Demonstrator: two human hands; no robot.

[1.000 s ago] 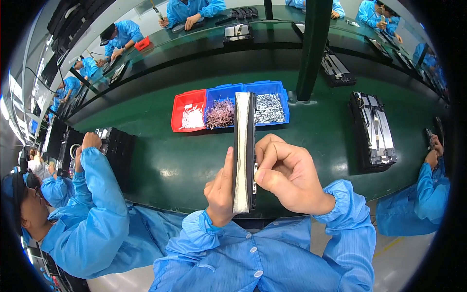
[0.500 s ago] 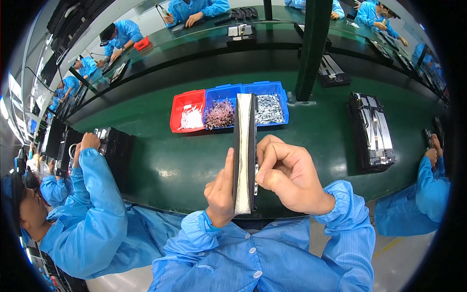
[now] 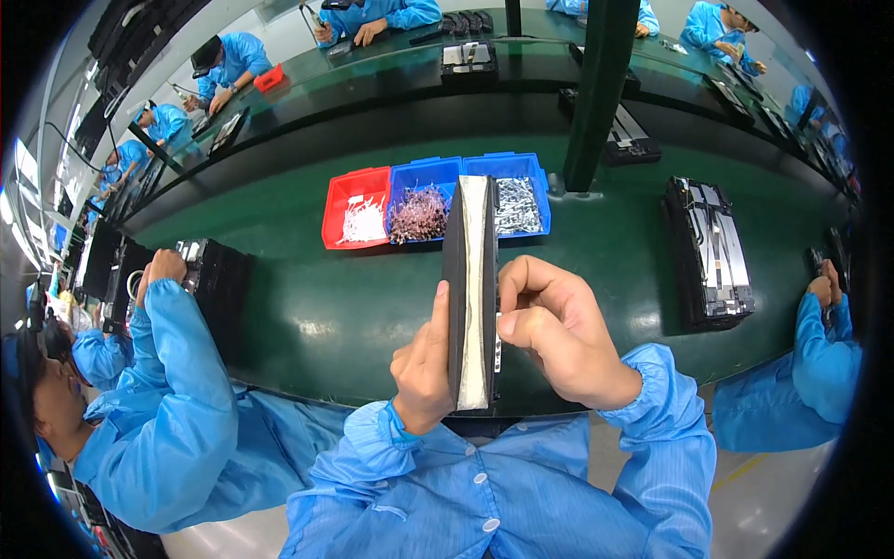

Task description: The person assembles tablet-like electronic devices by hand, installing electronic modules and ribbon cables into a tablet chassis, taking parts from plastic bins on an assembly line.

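Observation:
Upright in front of me stands a flat black panel [image 3: 453, 307] with a cream-coloured strip [image 3: 475, 289] running along the edge that faces up. My left hand [image 3: 424, 368] grips it from the left side, the index finger stretched along its face. On the opposite face, my right hand [image 3: 563, 331] is bent in, thumb and index finger pinched close to a small pale strip with dark marks [image 3: 498, 349]. Whatever lies between those fingertips is hidden or too small to name. The panel's right face is turned mostly out of sight.
Beyond the panel sit a red bin [image 3: 337, 210] of white parts, a blue bin [image 3: 414, 166] of pinkish parts and another blue bin [image 3: 543, 200] of silvery parts. Stacked black panels [image 3: 712, 256] stand right. A green post [image 3: 596, 112] rises behind. A co-worker [image 3: 177, 373] works at left.
The panel has shifted slightly right and turned a little. My right thumb has moved slightly upward along its right face. My left hand keeps its hold.

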